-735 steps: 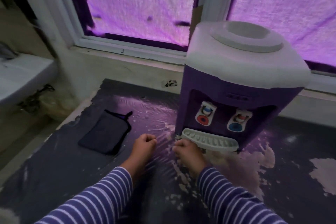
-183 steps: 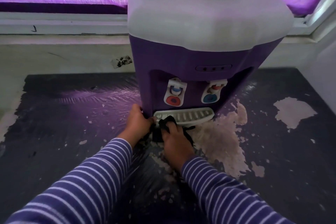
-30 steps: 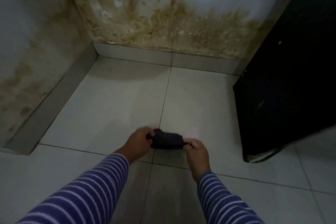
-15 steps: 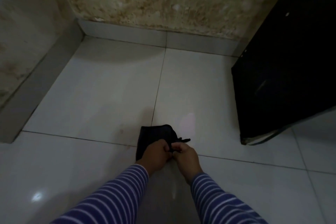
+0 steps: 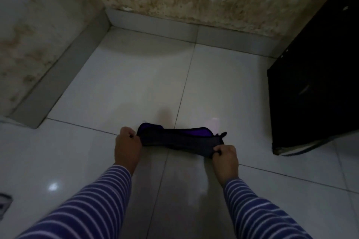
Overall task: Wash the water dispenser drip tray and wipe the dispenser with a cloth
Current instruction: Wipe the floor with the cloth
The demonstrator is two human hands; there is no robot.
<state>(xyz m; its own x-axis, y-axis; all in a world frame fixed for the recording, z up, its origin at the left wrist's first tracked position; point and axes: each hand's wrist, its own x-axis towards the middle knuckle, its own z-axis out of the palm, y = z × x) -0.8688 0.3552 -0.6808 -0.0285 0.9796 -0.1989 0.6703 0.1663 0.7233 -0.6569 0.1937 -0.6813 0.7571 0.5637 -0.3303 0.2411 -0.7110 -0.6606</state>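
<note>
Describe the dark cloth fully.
The dark cloth is soft, near-black fabric with purple showing along its top edge and a small tab at its right end. It is pulled into a horizontal band between the left hand, gripping its left end, and the right hand, pinching its right end, over pale floor tiles.

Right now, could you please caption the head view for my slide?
Left hand and right hand hold a dark cloth by its ends, tiled floor below.

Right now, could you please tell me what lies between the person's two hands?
In the head view, a dark fabric cloth with a purple inner side spans the gap: the left hand grips one end, the right hand the other.
</note>
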